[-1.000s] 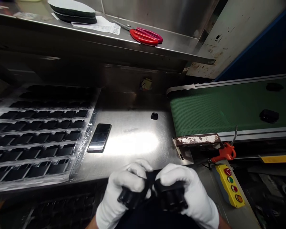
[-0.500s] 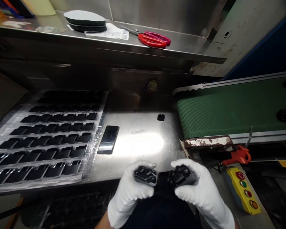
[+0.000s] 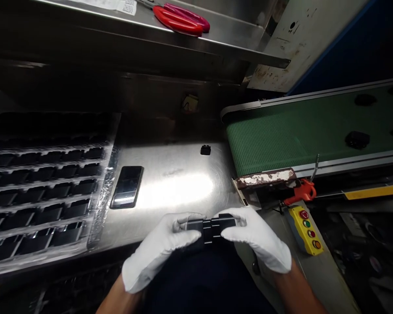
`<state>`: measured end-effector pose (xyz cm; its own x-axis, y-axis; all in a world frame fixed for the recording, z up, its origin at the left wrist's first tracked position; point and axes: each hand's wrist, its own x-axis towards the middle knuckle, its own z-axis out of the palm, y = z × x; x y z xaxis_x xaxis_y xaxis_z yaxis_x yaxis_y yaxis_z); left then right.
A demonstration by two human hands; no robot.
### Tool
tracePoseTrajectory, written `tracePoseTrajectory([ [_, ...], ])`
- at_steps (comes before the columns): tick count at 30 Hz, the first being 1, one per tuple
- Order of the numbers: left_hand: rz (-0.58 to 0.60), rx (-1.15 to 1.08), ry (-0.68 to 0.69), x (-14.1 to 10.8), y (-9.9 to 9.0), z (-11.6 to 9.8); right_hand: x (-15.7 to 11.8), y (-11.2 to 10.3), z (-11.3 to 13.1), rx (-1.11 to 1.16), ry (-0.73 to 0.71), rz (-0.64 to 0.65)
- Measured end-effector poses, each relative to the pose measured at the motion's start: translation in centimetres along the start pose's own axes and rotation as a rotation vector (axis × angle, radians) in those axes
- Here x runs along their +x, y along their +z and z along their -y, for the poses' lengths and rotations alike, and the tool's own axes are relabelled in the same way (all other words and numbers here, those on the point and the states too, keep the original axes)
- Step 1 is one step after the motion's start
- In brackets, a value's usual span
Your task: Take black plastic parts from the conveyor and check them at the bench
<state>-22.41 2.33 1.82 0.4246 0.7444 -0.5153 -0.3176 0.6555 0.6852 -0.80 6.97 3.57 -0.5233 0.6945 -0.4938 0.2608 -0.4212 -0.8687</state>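
Both gloved hands are pinched onto black plastic parts (image 3: 211, 226), one piece per hand, and the two pieces are butted end to end right in the middle. The left hand (image 3: 160, 248) has thumb and fingers clamped around the left piece, and the right hand (image 3: 258, 240) is doing the same on the right piece. Together they make one bar whose long axis runs left to right, straight across between the fingertips. It sits low and close to the body, just past the near edge of the steel table (image 3: 177, 192). Neither hand is nearer, it's dead even.

Pose-wise, both wrists angle inward and palms face down-ish, with forearms coming up from the bottom corners of the view.

Further out there's a phone (image 3: 127, 186) lying flat on the table, plus a small loose black part (image 3: 205, 150) farther back. A tray of black parts (image 3: 42, 192) is off to the left. The green conveyor belt (image 3: 298, 135) carries a few more pieces on the right, with a yellow button box (image 3: 306, 230) below it. Red scissors (image 3: 180, 19) lie up on the shelf.
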Motion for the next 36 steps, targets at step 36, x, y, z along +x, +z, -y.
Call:
tracePoseTrajectory([
  [36, -0.061, -0.717, 0.094, 1.5, -2.2, 6.0, 10.9, -3.4, -14.9, -0.596, -0.099, -0.515],
])
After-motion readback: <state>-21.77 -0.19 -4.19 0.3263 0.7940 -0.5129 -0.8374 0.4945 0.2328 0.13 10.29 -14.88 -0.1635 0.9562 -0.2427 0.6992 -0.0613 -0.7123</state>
